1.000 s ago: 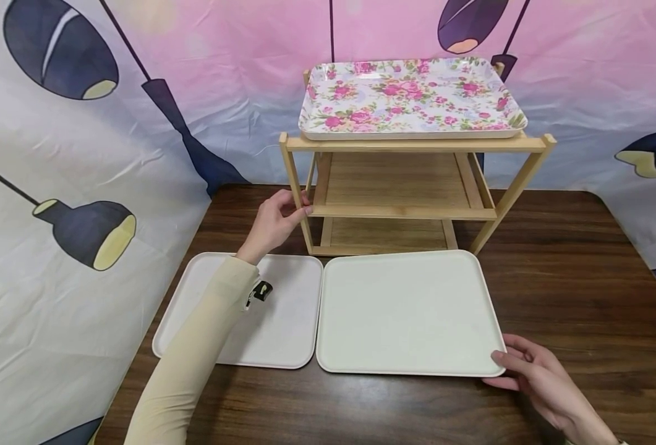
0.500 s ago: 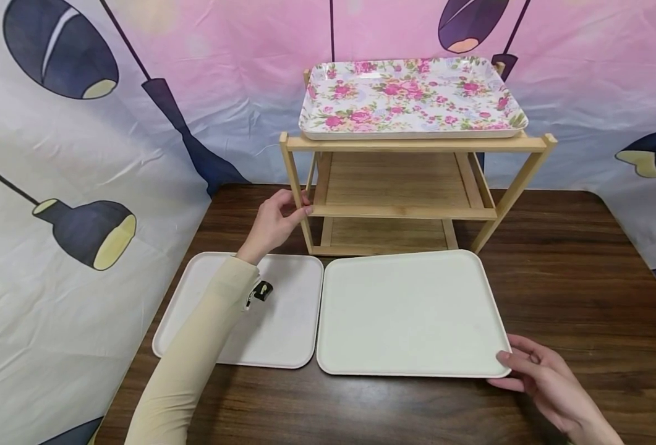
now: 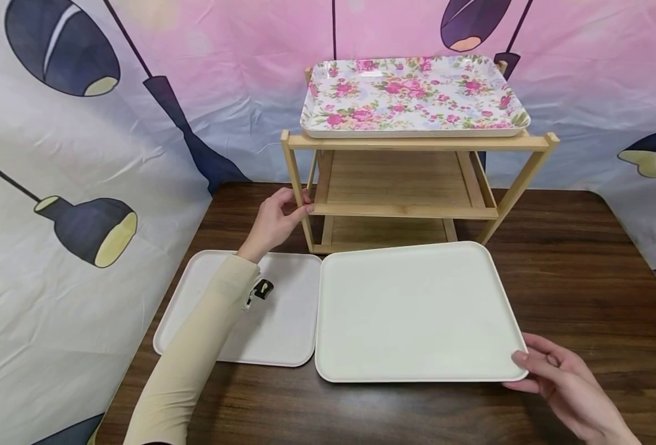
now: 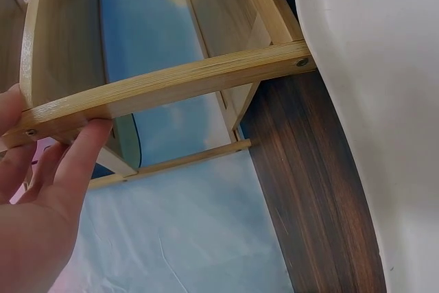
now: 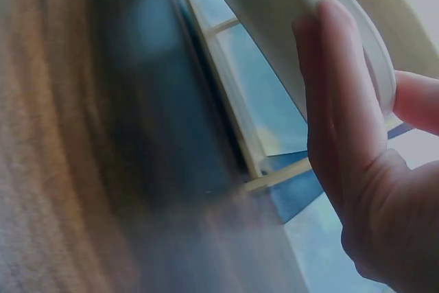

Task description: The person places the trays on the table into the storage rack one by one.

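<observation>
My left hand (image 3: 272, 225) grips the left front post of a three-tier wooden rack (image 3: 400, 211). In the left wrist view, thumb and fingers lie on opposite sides of that post (image 4: 199, 77). A white rectangular tray (image 3: 417, 315) has its near right corner pinched by my right hand (image 3: 569, 389), thumb on top and fingers underneath. The right wrist view shows the tray's underside (image 5: 271, 12) above the table, with straight fingers (image 5: 350, 94) supporting it from below. The tray's right side is raised; its left edge lies against a second white tray (image 3: 285, 309).
A floral tray (image 3: 417, 99) sits on the rack's top tier. The second white tray lies flat under my left forearm. Dark wood table (image 3: 595, 278) extends to the right. A printed cloth (image 3: 238, 74) hangs behind and at the left.
My right hand has moved slightly right and lifted the white tray, so its right side rises toward the camera. My left hand stays on the rack post.
</observation>
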